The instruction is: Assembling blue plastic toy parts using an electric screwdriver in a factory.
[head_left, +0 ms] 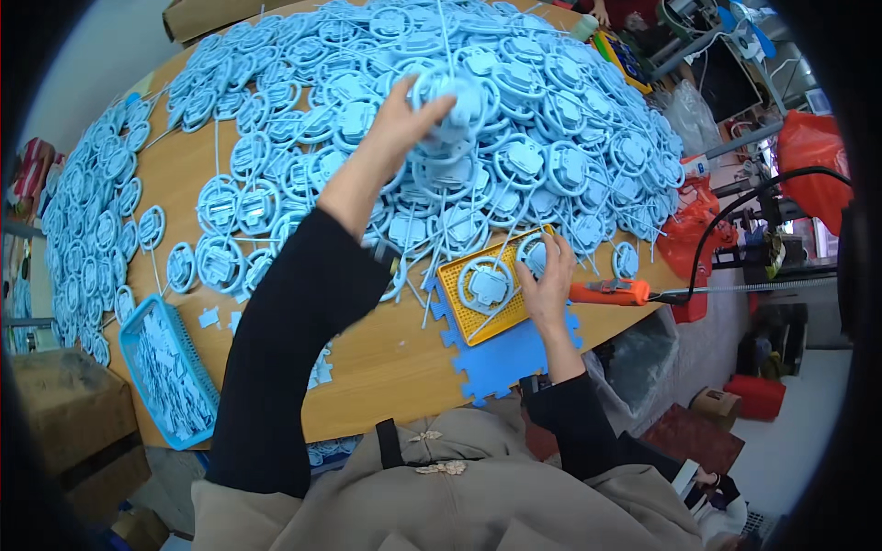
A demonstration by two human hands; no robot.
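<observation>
Over the far pile, my left hand [401,115] is closed on a light blue plastic ring part [464,103], blurred by motion. It has a boxy centre, and a thin stem appears to rise from it. My right hand [550,280] is closed around the edge of another light blue ring part [530,254], at the right side of a yellow basket [447,285]. Its fingers partly cover that part. Inside the basket lies a ring part [486,286], flat with its boxy centre facing up. Under the basket is a blue foam mat [501,367] with jigsaw edges.
Heaped ring parts [524,161] with thin stems cover most of the wooden table [404,367]. A blue basket [197,376] of small flat pieces stands at the left edge. Right of my right hand hangs an orange power screwdriver [611,292] on a black cable.
</observation>
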